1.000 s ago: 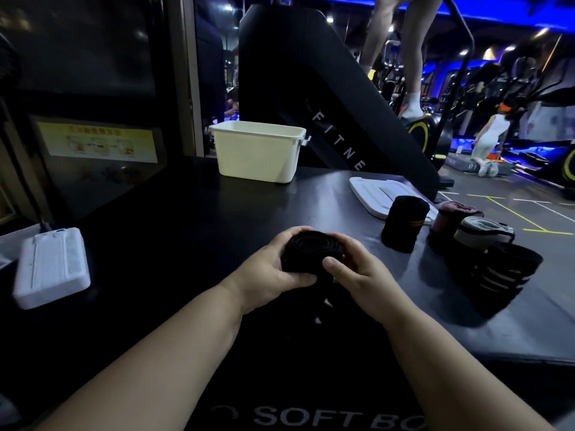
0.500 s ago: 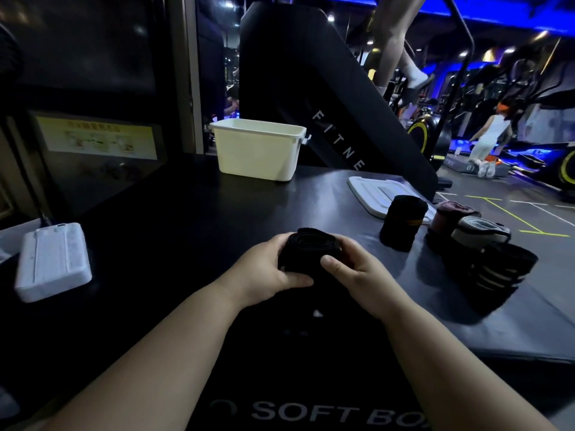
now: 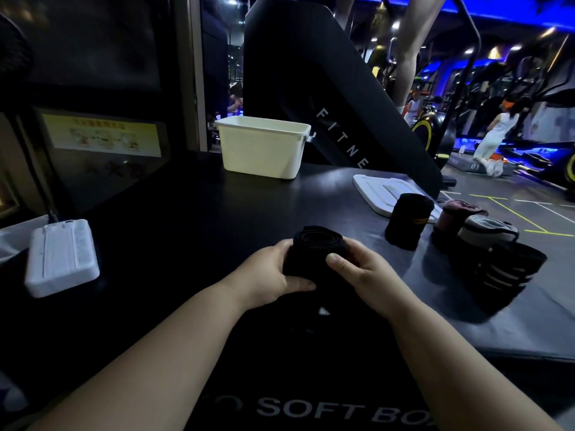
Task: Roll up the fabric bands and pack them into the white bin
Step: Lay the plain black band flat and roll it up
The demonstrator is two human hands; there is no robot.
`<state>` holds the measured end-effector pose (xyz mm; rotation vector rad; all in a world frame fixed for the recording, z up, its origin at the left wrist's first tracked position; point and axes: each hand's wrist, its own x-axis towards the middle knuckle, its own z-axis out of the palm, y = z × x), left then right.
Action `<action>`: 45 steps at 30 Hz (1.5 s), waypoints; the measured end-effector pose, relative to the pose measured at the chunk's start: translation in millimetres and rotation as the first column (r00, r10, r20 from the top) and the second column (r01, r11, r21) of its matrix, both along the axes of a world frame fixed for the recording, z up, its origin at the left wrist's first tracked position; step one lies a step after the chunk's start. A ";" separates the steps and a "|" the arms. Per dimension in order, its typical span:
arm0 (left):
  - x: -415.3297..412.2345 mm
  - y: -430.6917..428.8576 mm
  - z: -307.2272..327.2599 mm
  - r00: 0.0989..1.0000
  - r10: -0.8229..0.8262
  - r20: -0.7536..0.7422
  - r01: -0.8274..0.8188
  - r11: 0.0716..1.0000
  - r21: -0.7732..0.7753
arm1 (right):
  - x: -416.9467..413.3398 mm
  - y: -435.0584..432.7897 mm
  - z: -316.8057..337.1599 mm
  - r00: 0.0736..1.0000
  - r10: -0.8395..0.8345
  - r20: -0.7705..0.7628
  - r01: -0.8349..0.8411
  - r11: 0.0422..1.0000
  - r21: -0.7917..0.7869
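Observation:
A black fabric band [image 3: 314, 248], wound into a thick roll, stands between my hands over the dark padded box top. My left hand [image 3: 270, 275] grips its left side, thumb across the front. My right hand [image 3: 364, 275] grips its right side, thumb pressed on the front; a loose tail of the band hangs down in front, hard to make out. The white bin [image 3: 261, 150] stands open at the back of the surface, beyond my hands. Several rolled bands stand to the right: a black one [image 3: 406, 223], a maroon one [image 3: 454, 219], a grey one [image 3: 485, 231] and a striped black one [image 3: 510, 272].
A white lid [image 3: 376, 191] lies flat behind the rolled bands. A white foam block [image 3: 60, 256] sits at the left edge. A black slanted machine panel [image 3: 326, 98] rises behind the bin. People stand among gym machines at the far right.
My hands and the roll stay in about the same place; the grip has shifted only slightly. A person's legs on the machine behind have moved.

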<state>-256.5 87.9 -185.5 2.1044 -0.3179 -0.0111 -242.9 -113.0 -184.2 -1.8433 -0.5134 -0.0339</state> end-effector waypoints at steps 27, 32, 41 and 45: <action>0.7 4.6 -4.7 0.997 -0.068 0.030 0.071 0.990 -0.118 | -6.0 3.3 5.2 0.994 -0.106 0.023 0.108 0.985 -0.132; 5.0 -8.3 4.9 0.998 -0.028 0.061 0.026 0.999 0.035 | -6.0 -5.8 11.3 0.976 -0.194 0.099 0.212 0.950 -0.228; 35.8 -107.2 13.5 0.990 0.025 0.138 -0.038 0.995 0.087 | 8.4 -69.3 9.7 0.900 -0.435 0.014 0.435 0.897 -0.085; 61.6 -144.8 12.4 0.991 0.052 0.120 -0.063 0.994 0.094 | 22.7 -92.0 13.7 0.843 -0.535 0.048 0.536 0.832 -0.144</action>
